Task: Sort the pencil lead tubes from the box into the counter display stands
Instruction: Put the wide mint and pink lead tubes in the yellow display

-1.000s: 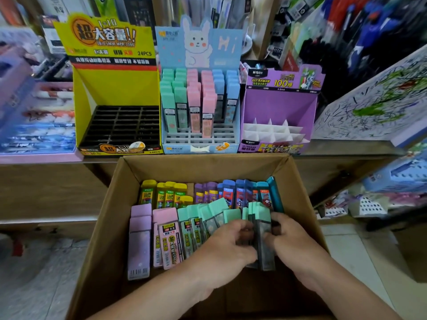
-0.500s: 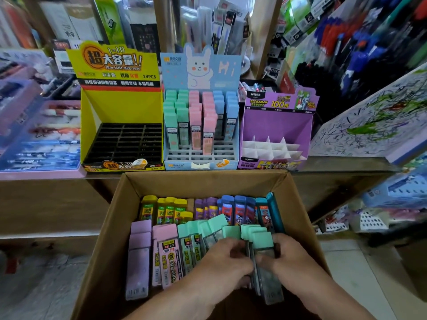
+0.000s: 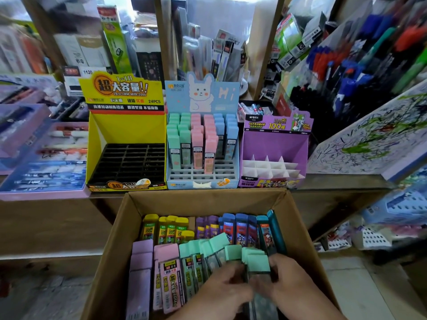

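A cardboard box [image 3: 111, 248] holds rows of lead tubes: yellow [image 3: 169, 229], purple [image 3: 206, 227], blue [image 3: 240, 229], pink [image 3: 167, 273] and mint green [image 3: 198, 257]. Both hands are inside it at the near right. My left hand [image 3: 221, 294] and my right hand [image 3: 288, 282] together grip a small stack of mint-capped tubes [image 3: 256, 262]. Behind the box stand three displays: a yellow stand [image 3: 127, 128] with empty black slots, a blue bunny stand [image 3: 201, 181] partly filled with green, pink and blue tubes, and a purple stand [image 3: 275, 144] with empty white dividers.
The stands sit on a wooden counter [image 3: 342, 181]. A lilac tray of pens [image 3: 41, 158] lies at the left, a scribbled test board [image 3: 374, 139] leans at the right, and shelves of stationery [image 3: 208, 42] fill the back.
The view has tilted so the box and hands sit lower in frame. The hands keep gripping the mint tube stack, now lifted slightly and closer to me.
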